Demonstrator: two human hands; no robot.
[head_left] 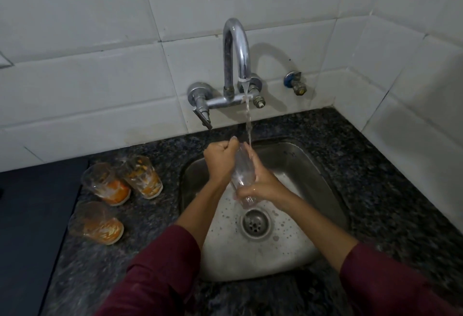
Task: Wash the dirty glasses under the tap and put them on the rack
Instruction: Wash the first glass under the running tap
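A clear glass (242, 177) is held over the steel sink (308, 165), tilted with its mouth up under the water stream from the chrome tap (236, 49). My right hand (260, 185) wraps around the glass's lower part. My left hand (220, 157) is curled at the rim, its fingers seemingly inside the glass. Three dirty glasses with orange residue stand on the dark granite counter left of the sink: one at the back left (105, 184), one at the back right (142, 176), and one nearer me (96, 223).
The sink drain (255, 224) lies just below the held glass. White tiled walls meet in a corner at the right, with a small valve (297, 82) on the wall. A dark flat surface (30, 215) borders the counter on the left. No rack is in view.
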